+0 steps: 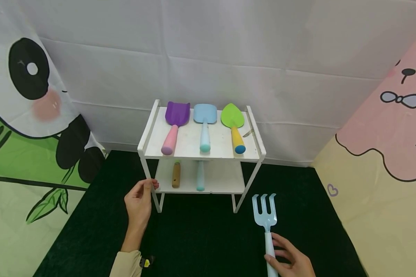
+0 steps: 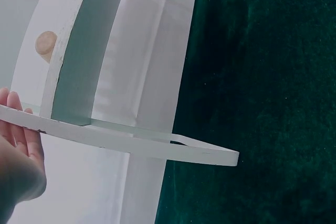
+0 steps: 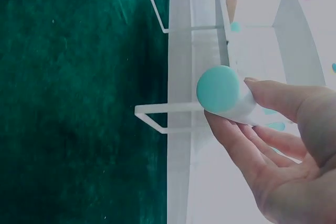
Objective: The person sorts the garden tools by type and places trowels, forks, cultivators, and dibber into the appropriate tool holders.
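My right hand (image 1: 291,258) holds a light blue toy garden fork (image 1: 265,215) by its handle, tines pointing up and away, to the right of a small white two-tier shelf (image 1: 194,154). In the right wrist view, thumb and fingers pinch the handle near its round mint end cap (image 3: 218,88). My left hand (image 1: 140,200) grips the shelf's left leg at the lower tier; in the left wrist view its fingers (image 2: 18,137) wrap behind the white side frame. On the lower tier lie a brown handle (image 1: 176,175) and a light blue handle (image 1: 200,176), their heads hidden under the top tier.
On the top tier lie a purple shovel (image 1: 178,113) with a pink handle, a light blue shovel (image 1: 205,113) and a green trowel (image 1: 232,116) with a yellow handle. The shelf stands on dark green cloth (image 1: 201,238), before a white backdrop (image 1: 208,57) with printed side panels.
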Available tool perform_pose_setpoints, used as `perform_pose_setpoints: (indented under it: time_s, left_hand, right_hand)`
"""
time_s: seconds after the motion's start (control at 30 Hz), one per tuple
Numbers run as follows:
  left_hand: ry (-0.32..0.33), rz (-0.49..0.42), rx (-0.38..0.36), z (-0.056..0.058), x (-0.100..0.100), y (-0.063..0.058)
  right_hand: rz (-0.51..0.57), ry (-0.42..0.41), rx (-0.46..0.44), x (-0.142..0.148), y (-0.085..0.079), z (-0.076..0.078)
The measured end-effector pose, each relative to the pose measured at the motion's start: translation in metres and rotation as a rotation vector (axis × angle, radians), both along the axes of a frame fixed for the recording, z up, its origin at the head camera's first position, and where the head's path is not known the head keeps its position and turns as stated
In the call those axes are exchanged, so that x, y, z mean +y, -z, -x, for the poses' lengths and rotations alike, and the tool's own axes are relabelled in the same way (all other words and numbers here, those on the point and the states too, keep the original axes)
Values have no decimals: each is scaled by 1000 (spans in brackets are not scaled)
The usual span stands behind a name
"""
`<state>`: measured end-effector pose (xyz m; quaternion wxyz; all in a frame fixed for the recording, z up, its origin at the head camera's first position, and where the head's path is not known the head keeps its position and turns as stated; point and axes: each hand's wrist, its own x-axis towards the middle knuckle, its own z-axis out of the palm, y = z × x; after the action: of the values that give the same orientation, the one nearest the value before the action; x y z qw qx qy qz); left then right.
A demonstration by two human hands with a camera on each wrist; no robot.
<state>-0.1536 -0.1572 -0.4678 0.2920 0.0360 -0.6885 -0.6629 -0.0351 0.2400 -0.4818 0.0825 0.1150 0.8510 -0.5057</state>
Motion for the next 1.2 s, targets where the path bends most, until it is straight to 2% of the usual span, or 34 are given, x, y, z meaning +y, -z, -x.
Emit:
perform_pose_setpoints:
  time_s: [0.3, 0.67, 0.97, 1.2]
  left_hand:
    - [9, -5, 17, 3, 0, -1]
    - [-2, -8, -11, 1, 0, -1]
    - [1, -10, -12, 0, 0, -2]
    - [1, -8, -27, -1, 0, -2]
  right_hand:
    - [22, -71, 42, -15, -9, 2]
    - [91, -216, 88, -30, -12, 6]
    - [131, -292, 134, -40, -15, 12]
    - [151, -323, 124, -46, -17, 21]
